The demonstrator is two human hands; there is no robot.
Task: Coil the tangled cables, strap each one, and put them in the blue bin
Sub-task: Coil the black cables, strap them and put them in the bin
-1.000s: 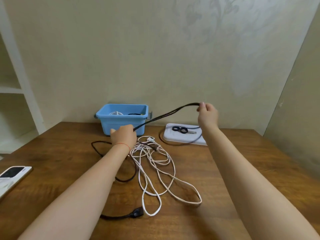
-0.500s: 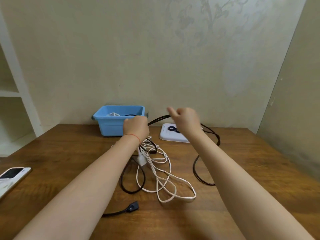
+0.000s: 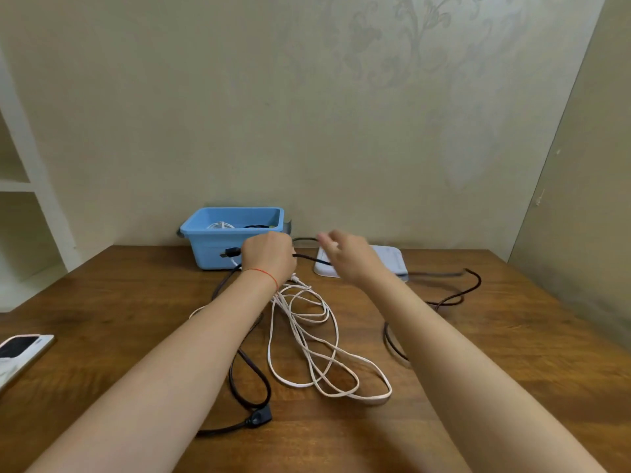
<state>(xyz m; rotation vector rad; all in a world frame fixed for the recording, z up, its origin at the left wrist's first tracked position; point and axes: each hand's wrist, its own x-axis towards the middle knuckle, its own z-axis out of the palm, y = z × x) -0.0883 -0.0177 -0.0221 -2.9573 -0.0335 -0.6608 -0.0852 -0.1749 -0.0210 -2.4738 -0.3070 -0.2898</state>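
Observation:
At the back of the wooden table stands the blue bin (image 3: 205,245), with a white coil and a dark cable inside. My left hand (image 3: 269,257) grips the black cable (image 3: 249,377) in front of the bin, and the cable's plug sticks out to the left of my fist. That cable trails down to a connector near the table's front and loops off to the right. My right hand (image 3: 348,259) is blurred just right of the left hand, its fingertips at a black strand; whether they pinch it is unclear. The white cable (image 3: 307,336) lies tangled between my arms.
A white tray (image 3: 392,259) lies behind my right hand, mostly hidden. A phone (image 3: 20,349) rests at the table's left edge. White shelves (image 3: 20,186) stand on the left, and walls close in behind and on the right.
My right hand swung from the far right in towards my left hand, bringing the black cable over. The cable's loose loop now trails further right on the table.

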